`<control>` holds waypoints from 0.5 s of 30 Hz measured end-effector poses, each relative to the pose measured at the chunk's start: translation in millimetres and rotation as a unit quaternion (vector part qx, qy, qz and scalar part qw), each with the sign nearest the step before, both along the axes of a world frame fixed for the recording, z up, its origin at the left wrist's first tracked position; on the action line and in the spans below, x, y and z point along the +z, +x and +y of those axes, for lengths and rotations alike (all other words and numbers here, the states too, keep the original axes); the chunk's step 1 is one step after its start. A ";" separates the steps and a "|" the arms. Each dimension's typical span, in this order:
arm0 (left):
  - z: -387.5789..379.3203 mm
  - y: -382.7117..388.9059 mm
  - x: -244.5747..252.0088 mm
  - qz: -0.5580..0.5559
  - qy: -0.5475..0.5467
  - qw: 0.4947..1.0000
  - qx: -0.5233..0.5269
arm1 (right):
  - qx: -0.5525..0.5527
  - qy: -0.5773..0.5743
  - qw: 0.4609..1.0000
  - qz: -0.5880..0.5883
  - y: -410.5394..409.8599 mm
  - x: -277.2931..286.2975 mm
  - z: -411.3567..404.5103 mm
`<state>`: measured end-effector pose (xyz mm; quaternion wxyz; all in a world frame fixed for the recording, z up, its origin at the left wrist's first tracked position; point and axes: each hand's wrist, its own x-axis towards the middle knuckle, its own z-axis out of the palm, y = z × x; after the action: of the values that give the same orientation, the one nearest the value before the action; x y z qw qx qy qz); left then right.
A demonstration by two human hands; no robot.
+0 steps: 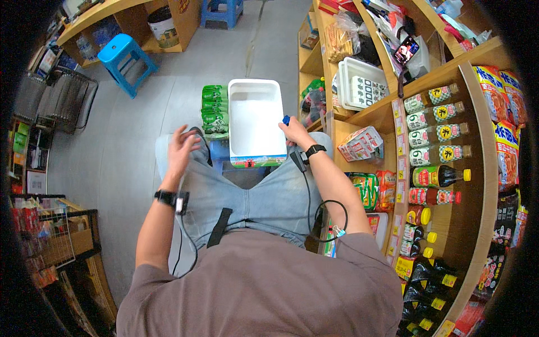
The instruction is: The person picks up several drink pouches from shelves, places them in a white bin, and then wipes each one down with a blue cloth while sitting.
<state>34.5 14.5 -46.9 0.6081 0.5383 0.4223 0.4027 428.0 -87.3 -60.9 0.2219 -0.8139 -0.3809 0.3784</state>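
Observation:
Before my knees stands a white rectangular plastic tub [256, 122], its inside facing up and nothing seen in it. A colourful printed strip runs along its near end. My right hand [295, 132] is beside the tub's right wall, fingers curled around a small dark blue object [286, 120] too covered to identify. My left hand [182, 147] is raised over my left knee, fingers apart and holding nothing. Close to it, several green printed packets [215, 110] lie in a row against the tub's left side. Both wrists wear black straps with cables.
On my right, wooden shelves hold bottles of vinegar and sauce [438, 131], a carton pack [360, 143] and white plastic baskets [363, 86]. A phone [406, 50] hangs above them. At the far left stand a blue plastic stool [126, 61] and a wire rack [59, 236].

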 end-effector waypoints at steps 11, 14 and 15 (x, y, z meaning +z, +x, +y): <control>-81.3 -219.5 -114.9 0.148 -0.412 0.898 0.044 | -0.014 0.094 0.991 -0.093 13.5 -20.2 -16.3; -128.0 -190.8 -119.9 0.403 -0.413 0.792 -0.199 | -0.049 0.128 0.986 -0.098 32.1 -28.6 -19.5; -135.8 -203.4 -122.8 0.541 -0.298 0.690 -0.377 | -0.049 0.126 0.986 -0.094 35.6 -26.9 -19.3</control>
<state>-168.9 -121.3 -169.8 0.5039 0.5673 0.5371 -0.3685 463.6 -106.7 -87.9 0.3048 -0.8289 -0.4043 0.2379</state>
